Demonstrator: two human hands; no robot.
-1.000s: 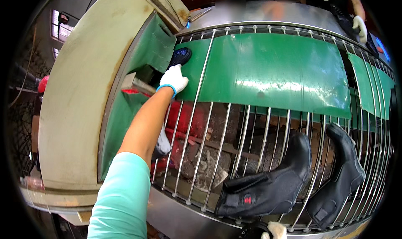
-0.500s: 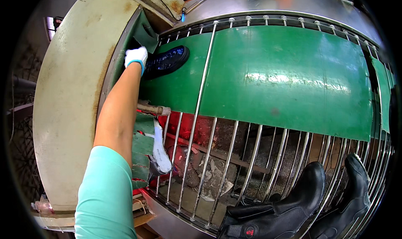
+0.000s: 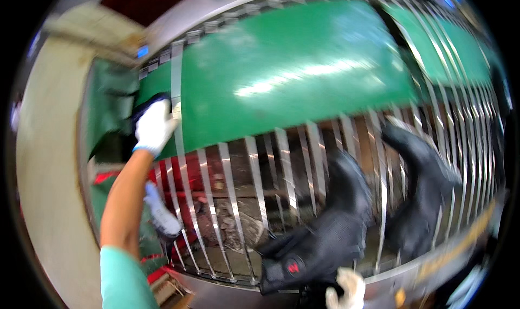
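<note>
At the left end of a rod conveyor, my left hand (image 3: 155,126), in a white glove, is over a dark shoe (image 3: 158,97) and covers most of it. Motion blurs this hand, but its thumb stands away from the palm. The shoe lies on a green sheet (image 3: 303,65) laid across the metal rods. My right hand (image 3: 349,290), gloved too, shows at the lower edge with thumb and fingers apart. It is close to a tall black boot (image 3: 330,217) lying on the rods. Another black boot (image 3: 417,184) lies to its right.
A cream machine housing (image 3: 49,163) with a green flap (image 3: 108,100) over its opening stands at the left. Bare metal rods (image 3: 254,173) run with gaps between them, rubble and a red glow below. A grey-white sole-shaped piece (image 3: 161,211) hangs near the left edge.
My left hand has come away from the flap opening and is nearer, over the shoe. My right hand has come into view at the bottom. The whole view has shifted rightward.
</note>
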